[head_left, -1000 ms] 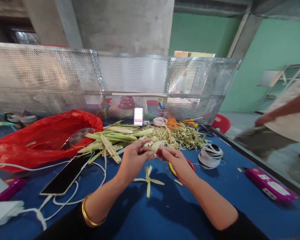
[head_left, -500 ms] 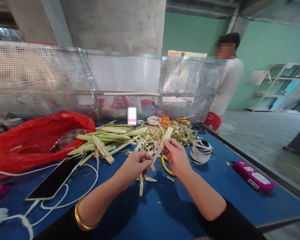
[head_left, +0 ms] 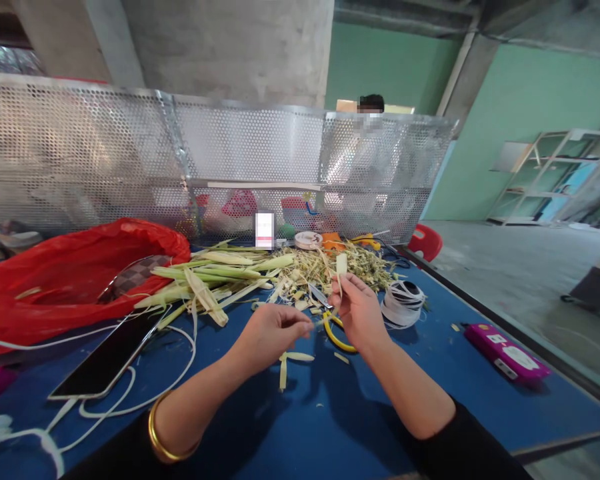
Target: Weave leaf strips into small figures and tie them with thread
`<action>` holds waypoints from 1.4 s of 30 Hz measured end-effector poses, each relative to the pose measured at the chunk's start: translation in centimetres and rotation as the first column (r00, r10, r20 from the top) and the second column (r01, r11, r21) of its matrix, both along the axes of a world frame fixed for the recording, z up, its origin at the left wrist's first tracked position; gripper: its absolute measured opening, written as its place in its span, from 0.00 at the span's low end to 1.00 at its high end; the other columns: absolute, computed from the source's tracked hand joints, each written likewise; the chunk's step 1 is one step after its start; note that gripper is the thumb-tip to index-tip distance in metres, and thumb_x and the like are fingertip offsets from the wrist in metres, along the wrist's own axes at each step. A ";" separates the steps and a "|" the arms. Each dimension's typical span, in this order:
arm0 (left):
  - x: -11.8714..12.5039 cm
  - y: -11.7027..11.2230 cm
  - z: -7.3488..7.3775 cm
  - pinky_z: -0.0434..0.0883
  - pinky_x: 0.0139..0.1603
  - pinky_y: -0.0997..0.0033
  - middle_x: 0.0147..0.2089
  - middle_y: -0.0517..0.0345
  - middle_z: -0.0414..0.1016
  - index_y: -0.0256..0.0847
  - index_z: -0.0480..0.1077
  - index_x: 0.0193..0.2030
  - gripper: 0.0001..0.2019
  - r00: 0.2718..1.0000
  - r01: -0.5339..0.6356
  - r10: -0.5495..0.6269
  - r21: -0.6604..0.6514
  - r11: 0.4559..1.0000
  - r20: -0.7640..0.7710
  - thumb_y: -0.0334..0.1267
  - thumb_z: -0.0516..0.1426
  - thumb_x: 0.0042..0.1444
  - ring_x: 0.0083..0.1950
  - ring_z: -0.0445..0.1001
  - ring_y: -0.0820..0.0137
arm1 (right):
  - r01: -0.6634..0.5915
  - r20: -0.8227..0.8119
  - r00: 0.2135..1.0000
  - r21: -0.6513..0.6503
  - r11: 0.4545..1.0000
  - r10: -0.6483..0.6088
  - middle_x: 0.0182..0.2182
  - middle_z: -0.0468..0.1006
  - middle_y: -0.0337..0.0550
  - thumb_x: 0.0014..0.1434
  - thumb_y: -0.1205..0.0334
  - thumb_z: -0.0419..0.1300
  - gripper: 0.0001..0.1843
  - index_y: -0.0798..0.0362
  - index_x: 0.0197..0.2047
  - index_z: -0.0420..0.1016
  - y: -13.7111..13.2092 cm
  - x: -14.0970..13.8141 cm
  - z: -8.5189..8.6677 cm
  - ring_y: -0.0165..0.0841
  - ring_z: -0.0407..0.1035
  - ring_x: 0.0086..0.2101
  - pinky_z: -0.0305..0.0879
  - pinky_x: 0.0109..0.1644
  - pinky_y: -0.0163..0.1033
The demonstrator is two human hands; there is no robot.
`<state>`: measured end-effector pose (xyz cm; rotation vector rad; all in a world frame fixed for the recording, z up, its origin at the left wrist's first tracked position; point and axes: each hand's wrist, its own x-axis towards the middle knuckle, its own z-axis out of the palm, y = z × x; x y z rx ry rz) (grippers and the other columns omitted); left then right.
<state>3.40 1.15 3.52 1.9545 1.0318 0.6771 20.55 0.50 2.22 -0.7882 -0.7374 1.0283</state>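
Note:
In my right hand [head_left: 360,310] a pale strip of what looks like corn husk [head_left: 341,264] is pinched between thumb and fingers, its wide end pointing up. My left hand [head_left: 277,332] is to the left, thumb and forefinger closed together; a thin pale bit shows near their tips, but I cannot tell if they grip it. Yellow-handled scissors [head_left: 339,339] lie behind and below the right hand, partly hidden by it. Small husk pieces [head_left: 283,373] lie on the blue table below the left hand.
Long husks [head_left: 215,273] and a heap of shredded bits [head_left: 365,265] lie behind my hands. A red plastic bag [head_left: 80,260] and a tablet-like device [head_left: 107,360] with white cable are left. A spool [head_left: 403,303] and purple case [head_left: 505,353] are right. A perforated metal screen [head_left: 250,140] stands behind.
The husk strip has moved away from my left hand and stands more upright in my right. My hands are slightly farther apart. Beyond the screen, the other person has moved left.

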 end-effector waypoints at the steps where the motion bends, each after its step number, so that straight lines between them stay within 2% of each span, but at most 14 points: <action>1: -0.1 0.1 0.1 0.66 0.28 0.74 0.30 0.57 0.79 0.40 0.78 0.36 0.13 0.998 -0.064 0.062 0.100 0.993 0.030 0.45 0.56 0.53 0.27 0.72 0.71 | 0.016 0.110 0.994 0.000 1.000 -0.016 0.19 0.65 0.31 0.50 0.55 0.63 0.11 0.53 0.28 0.69 -0.1 0.2 0.1 0.22 0.54 0.17 0.52 0.21 0.30; 2: -0.3 0.3 0.3 0.69 0.35 0.72 0.36 0.56 0.80 0.41 0.77 0.41 0.14 0.988 -0.146 0.132 0.223 0.964 0.076 0.45 0.56 0.55 0.33 0.75 0.68 | 0.017 0.250 0.968 -0.006 1.000 -0.015 0.18 0.62 0.30 0.53 0.55 0.61 0.11 0.53 0.27 0.68 -0.2 0.3 0.2 0.22 0.51 0.16 0.48 0.20 0.30; 4: -0.7 0.8 1.0 0.68 0.48 0.66 0.50 0.52 0.77 0.43 0.73 0.52 0.17 0.970 -0.242 0.199 0.491 0.837 0.140 0.44 0.55 0.57 0.47 0.74 0.64 | -0.041 0.556 0.830 -0.029 0.999 0.050 0.17 0.58 0.30 0.56 0.54 0.58 0.13 0.53 0.25 0.67 -0.4 0.5 0.4 0.23 0.49 0.18 0.45 0.21 0.31; 6: -1.1 1.4 1.8 0.62 0.58 0.60 0.56 0.51 0.73 0.44 0.70 0.55 0.19 0.990 -0.133 0.123 0.698 0.703 0.065 0.42 0.55 0.57 0.57 0.67 0.61 | -0.142 0.774 0.621 -0.040 0.989 0.120 0.17 0.58 0.31 0.57 0.54 0.56 0.15 0.53 0.23 0.66 -0.7 0.4 0.5 0.25 0.51 0.20 0.47 0.23 0.31; 8: -1.4 2.0 2.2 0.59 0.59 0.58 0.49 0.52 0.77 0.45 0.74 0.49 0.15 0.995 0.060 0.017 0.745 0.664 -0.096 0.43 0.56 0.57 0.55 0.68 0.60 | -0.207 0.883 0.453 -0.033 0.978 0.126 0.19 0.60 0.32 0.58 0.55 0.55 0.15 0.53 0.23 0.66 -0.9 0.2 0.5 0.26 0.54 0.22 0.50 0.26 0.31; 11: -1.5 2.3 2.2 0.66 0.43 0.67 0.31 0.56 0.79 0.43 0.77 0.34 0.11 0.969 0.167 -0.019 0.596 0.786 -0.246 0.43 0.55 0.57 0.37 0.74 0.66 | -0.187 0.938 0.340 -0.005 0.982 0.070 0.20 0.64 0.34 0.58 0.56 0.55 0.14 0.53 0.24 0.68 -0.9 0.1 0.5 0.27 0.57 0.24 0.53 0.28 0.32; 14: -1.8 2.6 1.9 0.62 0.28 0.74 0.22 0.60 0.74 0.41 0.76 0.26 0.11 0.971 0.053 0.055 0.428 0.902 -0.234 0.41 0.55 0.54 0.26 0.71 0.71 | -0.126 0.950 0.311 0.008 0.992 0.031 0.20 0.66 0.34 0.58 0.57 0.56 0.12 0.52 0.26 0.70 -0.7 0.8 0.7 0.28 0.58 0.24 0.53 0.28 0.32; 20: -2.7 4.2 1.6 0.64 0.25 0.75 0.20 0.62 0.72 0.39 0.72 0.22 0.12 0.997 -0.045 0.050 0.084 0.995 -0.058 0.44 0.57 0.48 0.21 0.69 0.72 | 0.087 0.945 0.318 0.055 0.995 -0.080 0.19 0.64 0.34 0.57 0.56 0.55 0.13 0.52 0.25 0.70 0.0 2.5 1.0 0.28 0.57 0.23 0.51 0.28 0.33; 23: -2.4 4.7 1.2 0.66 0.27 0.74 0.22 0.60 0.74 0.39 0.74 0.26 0.12 1.000 -0.002 0.002 -0.020 1.000 0.000 0.46 0.59 0.46 0.23 0.70 0.72 | 0.129 0.942 0.325 0.046 0.991 -0.086 0.18 0.63 0.33 0.57 0.55 0.54 0.13 0.53 0.25 0.70 0.2 2.2 0.7 0.28 0.56 0.22 0.51 0.27 0.33; 28: -1.2 5.1 0.5 0.64 0.25 0.75 0.24 0.59 0.75 0.38 0.75 0.25 0.12 0.999 0.028 -0.028 0.008 1.000 0.028 0.45 0.58 0.48 0.21 0.67 0.74 | 0.217 0.968 0.231 0.048 0.975 -0.099 0.20 0.68 0.37 0.60 0.54 0.50 0.16 0.52 0.28 0.70 0.4 2.3 0.6 0.30 0.62 0.24 0.55 0.29 0.34; 31: -1.1 5.7 0.5 0.64 0.27 0.75 0.23 0.59 0.75 0.37 0.74 0.23 0.10 0.986 -0.099 0.106 -0.062 0.993 0.130 0.42 0.59 0.46 0.21 0.66 0.76 | 0.391 0.998 -0.052 -0.006 0.920 0.029 0.30 0.76 0.44 0.62 0.59 0.45 0.15 0.53 0.39 0.71 0.5 3.1 0.6 0.35 0.69 0.33 0.59 0.35 0.36; 34: -1.7 6.4 0.3 0.66 0.31 0.75 0.24 0.58 0.76 0.36 0.74 0.22 0.08 0.944 -0.160 0.217 -0.232 0.960 0.249 0.40 0.62 0.43 0.22 0.67 0.77 | 0.392 0.927 -0.261 -0.152 0.907 0.269 0.37 0.77 0.53 0.56 0.64 0.53 0.11 0.55 0.42 0.71 0.5 3.4 0.1 0.41 0.72 0.38 0.60 0.36 0.39; 37: -2.3 6.9 -0.3 0.66 0.30 0.75 0.27 0.56 0.77 0.36 0.74 0.26 0.10 0.921 -0.143 0.254 -0.352 0.925 0.294 0.41 0.64 0.40 0.24 0.68 0.76 | 0.349 0.882 -0.296 -0.257 0.901 0.366 0.41 0.76 0.59 0.46 0.69 0.60 0.20 0.58 0.45 0.71 0.5 3.1 -1.0 0.45 0.73 0.39 0.61 0.36 0.40; 42: -2.8 6.9 -0.9 0.66 0.27 0.76 0.31 0.53 0.79 0.37 0.75 0.29 0.14 0.879 -0.121 0.313 -0.467 0.876 0.360 0.44 0.66 0.37 0.26 0.72 0.74 | 0.337 0.861 -0.283 -0.322 0.885 0.422 0.43 0.75 0.64 0.43 0.70 0.61 0.30 0.62 0.53 0.67 0.9 3.2 -1.7 0.50 0.72 0.43 0.62 0.39 0.43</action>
